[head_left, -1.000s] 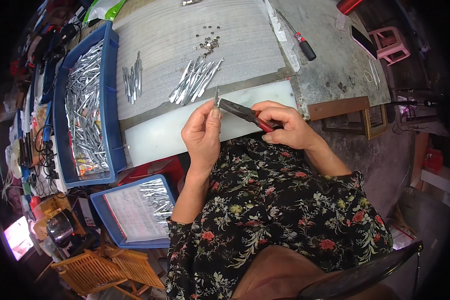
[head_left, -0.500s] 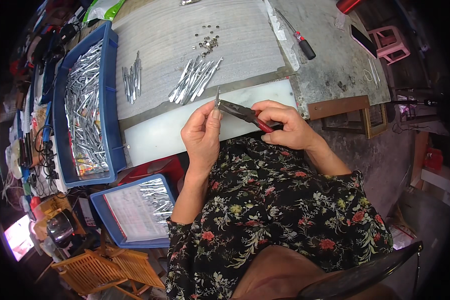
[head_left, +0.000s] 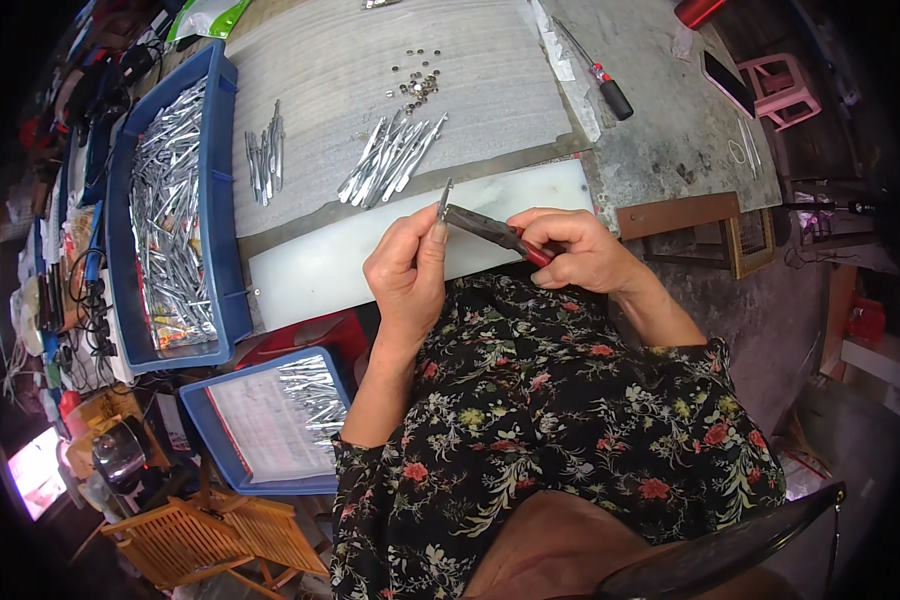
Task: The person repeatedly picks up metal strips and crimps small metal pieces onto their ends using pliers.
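Pinched between the thumb and fingers of my left hand [head_left: 407, 262] is a thin silvery metal strip [head_left: 445, 192], its tip pointing up. My right hand [head_left: 580, 252] is closed round the red handles of long-nosed pliers [head_left: 482, 225]. The jaws of the pliers meet the strip just above my left fingertips; whether they grip it is too small to tell. Beyond my hands lies a pile of similar metal strips [head_left: 392, 158], with small round metal pieces [head_left: 422, 88] behind it. A smaller bunch of strips [head_left: 264, 160] is farther left.
A white board [head_left: 320, 277] runs along the table's near edge. On the left stands a deep blue tray [head_left: 227, 200] full of metal strips; a second blue tray [head_left: 215, 430] sits lower. A screwdriver [head_left: 610, 92], a phone [head_left: 727, 82] and a pink stool [head_left: 782, 92] are on the right.
Both hands have shifted slightly to the right with the strip and the pliers. The strip leans a little more to the right, and the plier handles have drawn closer together.
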The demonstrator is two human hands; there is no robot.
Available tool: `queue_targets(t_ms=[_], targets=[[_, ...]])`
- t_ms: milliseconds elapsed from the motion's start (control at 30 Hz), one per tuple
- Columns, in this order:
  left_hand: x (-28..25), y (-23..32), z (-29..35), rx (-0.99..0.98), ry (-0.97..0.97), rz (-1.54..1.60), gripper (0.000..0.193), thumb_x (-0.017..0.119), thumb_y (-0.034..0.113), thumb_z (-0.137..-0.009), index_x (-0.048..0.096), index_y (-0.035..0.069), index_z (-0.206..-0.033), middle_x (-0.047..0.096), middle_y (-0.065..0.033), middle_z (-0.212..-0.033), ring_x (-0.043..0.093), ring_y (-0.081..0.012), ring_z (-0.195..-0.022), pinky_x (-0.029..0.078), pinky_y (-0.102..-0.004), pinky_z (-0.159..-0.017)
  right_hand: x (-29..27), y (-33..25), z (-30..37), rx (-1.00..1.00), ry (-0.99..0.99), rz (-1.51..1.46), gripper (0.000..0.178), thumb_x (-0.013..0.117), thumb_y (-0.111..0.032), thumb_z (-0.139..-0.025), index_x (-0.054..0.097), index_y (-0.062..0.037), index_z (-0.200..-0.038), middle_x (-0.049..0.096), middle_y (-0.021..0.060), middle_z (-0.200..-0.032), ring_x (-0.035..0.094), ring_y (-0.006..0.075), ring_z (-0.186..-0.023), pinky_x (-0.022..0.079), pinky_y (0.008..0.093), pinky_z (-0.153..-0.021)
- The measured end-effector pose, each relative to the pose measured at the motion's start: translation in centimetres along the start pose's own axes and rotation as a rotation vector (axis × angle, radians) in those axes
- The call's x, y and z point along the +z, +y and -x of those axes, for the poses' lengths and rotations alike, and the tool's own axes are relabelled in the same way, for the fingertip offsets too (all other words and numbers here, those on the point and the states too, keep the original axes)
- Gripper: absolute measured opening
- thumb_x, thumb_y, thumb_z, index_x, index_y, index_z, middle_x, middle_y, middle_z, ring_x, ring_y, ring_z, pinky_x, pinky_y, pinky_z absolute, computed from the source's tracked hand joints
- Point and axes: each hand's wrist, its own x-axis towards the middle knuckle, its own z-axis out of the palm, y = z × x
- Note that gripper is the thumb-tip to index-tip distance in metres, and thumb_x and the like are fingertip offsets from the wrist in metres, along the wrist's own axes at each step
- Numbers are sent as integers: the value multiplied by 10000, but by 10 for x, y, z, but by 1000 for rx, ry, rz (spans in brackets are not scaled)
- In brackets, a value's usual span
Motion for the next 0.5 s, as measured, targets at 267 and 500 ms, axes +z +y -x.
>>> queue_targets(t_ms=[267, 500], targets=[[1, 9, -3, 118, 39, -69, 148, 550, 14, -803, 594, -36, -935, 552, -27, -716, 468, -61, -604, 369, -178, -536, -7, 21, -3, 58, -78, -366, 205, 529, 39, -596, 564, 61, -797, 543, 116, -979, 496, 98, -690, 429, 224, -607], [-2, 2, -1, -58, 53, 197, 178, 533, 48, -828, 559, -41, -980, 535, -27, -707, 424, -38, -540, 319, -153, -465, -2, 21, -4, -15, -69, -380, 238, 529, 19, -595, 564, 61, -826, 546, 139, -999, 510, 130, -831, 415, 244, -741]])
